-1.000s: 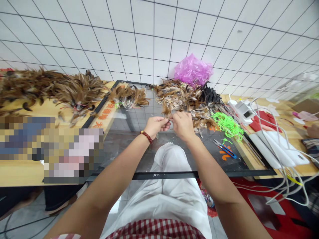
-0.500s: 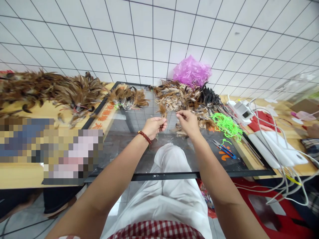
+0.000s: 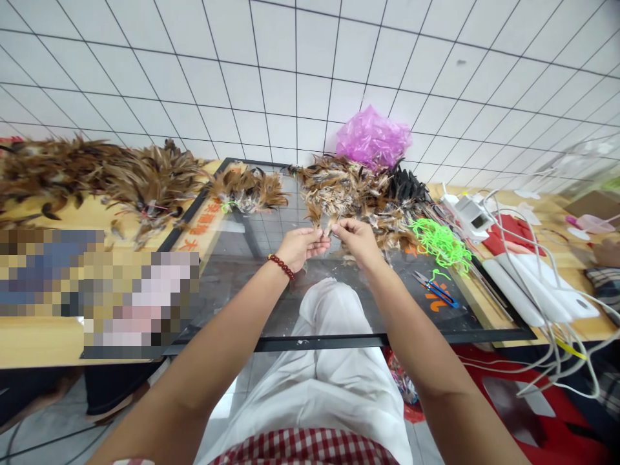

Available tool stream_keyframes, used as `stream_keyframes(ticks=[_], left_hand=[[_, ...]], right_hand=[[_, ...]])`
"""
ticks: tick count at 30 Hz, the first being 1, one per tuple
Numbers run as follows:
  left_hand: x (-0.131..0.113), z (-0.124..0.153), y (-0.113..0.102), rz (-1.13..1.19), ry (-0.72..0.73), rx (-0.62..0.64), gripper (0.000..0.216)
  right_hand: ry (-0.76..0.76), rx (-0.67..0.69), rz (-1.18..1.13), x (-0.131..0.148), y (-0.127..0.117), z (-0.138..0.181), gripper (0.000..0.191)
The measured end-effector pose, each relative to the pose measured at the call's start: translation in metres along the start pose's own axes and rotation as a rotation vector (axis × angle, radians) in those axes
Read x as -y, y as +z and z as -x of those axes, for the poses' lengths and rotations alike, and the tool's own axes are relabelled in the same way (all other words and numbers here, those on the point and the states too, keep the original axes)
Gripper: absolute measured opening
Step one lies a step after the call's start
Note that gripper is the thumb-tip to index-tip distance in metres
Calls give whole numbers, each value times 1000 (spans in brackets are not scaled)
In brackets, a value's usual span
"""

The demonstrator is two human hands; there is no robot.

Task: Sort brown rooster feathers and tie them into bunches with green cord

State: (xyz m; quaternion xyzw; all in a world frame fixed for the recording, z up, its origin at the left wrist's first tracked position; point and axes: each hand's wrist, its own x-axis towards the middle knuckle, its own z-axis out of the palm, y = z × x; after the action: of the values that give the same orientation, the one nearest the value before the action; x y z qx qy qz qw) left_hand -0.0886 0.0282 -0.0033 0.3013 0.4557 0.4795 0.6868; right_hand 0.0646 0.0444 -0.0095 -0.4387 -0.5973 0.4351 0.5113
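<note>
My left hand (image 3: 301,246), with a red bead bracelet at the wrist, is closed in a pinch on a small bunch of brown feathers (image 3: 323,223) held over the glass panel (image 3: 252,290). My right hand (image 3: 356,240) is also pinched shut, its fingertips meeting the left hand's at the same bunch. Just beyond both hands lies a loose pile of brown and grey feathers (image 3: 353,190).
More brown feathers (image 3: 97,174) cover the wooden bench at the left. A tied feather bundle (image 3: 249,188), a pink plastic bag (image 3: 372,137), neon green cord (image 3: 443,245), blue-handled snips (image 3: 436,289) and white devices with cables (image 3: 527,284) lie around. A red stool (image 3: 523,400) stands under the bench.
My hands separated about half a second ago, then came together again at the feather bunch. The bunch stays in my left fingers.
</note>
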Motion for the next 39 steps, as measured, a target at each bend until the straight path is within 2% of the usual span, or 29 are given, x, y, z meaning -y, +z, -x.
stream_keyframes(ticks=[7, 13, 18, 22, 25, 28, 32, 36, 39], left_hand=[[2, 1, 0, -24, -4, 123, 12], [2, 3, 2, -75, 1, 147, 17], [2, 2, 1, -59, 44, 121, 15], [2, 2, 0, -92, 38, 151, 16], [2, 3, -1, -161, -20, 244, 19], [3, 4, -2, -178, -53, 323, 22], [5, 4, -3, -107, -48, 369, 27], [7, 2, -2, -91, -45, 333, 17], [5, 0, -3, 23, -20, 223, 10]], right_hand=[[-70, 5, 85, -4, 5, -1, 26], [-109, -37, 236, -8, 5, 0, 24], [24, -69, 82, -4, 4, 0, 33], [143, 106, -83, 3, 2, 1, 41], [170, 186, -182, 6, 1, 2, 43], [205, 140, -200, 7, 1, 3, 46], [236, 96, -174, 9, 3, 5, 46], [224, 105, -120, 10, 5, 6, 47], [103, 72, -65, 8, 6, 5, 39]])
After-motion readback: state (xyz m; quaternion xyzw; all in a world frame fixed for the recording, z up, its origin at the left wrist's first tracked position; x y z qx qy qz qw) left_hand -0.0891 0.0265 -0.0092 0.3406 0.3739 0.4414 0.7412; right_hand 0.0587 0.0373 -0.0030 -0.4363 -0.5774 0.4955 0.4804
